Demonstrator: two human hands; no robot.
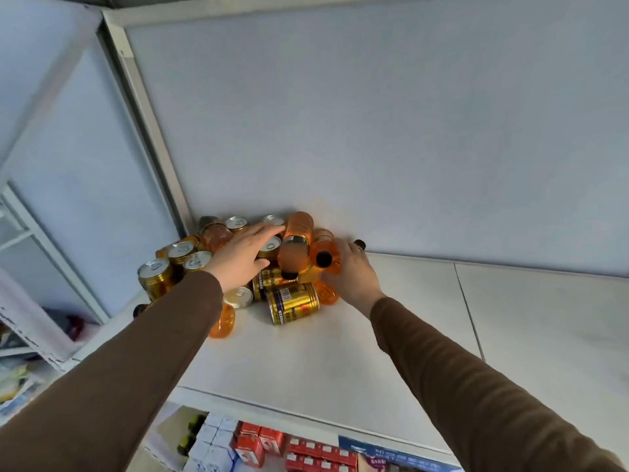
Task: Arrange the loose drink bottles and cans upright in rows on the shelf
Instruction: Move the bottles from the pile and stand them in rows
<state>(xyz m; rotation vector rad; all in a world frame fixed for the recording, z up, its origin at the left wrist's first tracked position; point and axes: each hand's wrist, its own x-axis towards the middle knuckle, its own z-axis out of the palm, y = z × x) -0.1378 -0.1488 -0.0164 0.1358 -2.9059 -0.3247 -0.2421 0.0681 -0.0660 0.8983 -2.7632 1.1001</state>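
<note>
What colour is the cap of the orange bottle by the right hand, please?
Black; the cap faces the head camera on the orange bottle beside the right hand.

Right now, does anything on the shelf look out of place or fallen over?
Yes. The drinks sit in a jumbled pile at the back corner of the shelf. A gold can lies on its side at the front, and orange bottles lie tilted across other cans. No spill shows.

Cans [170, 264] and bottles [296, 243] lie heaped in the shelf's [340, 352] back-left corner.
</note>
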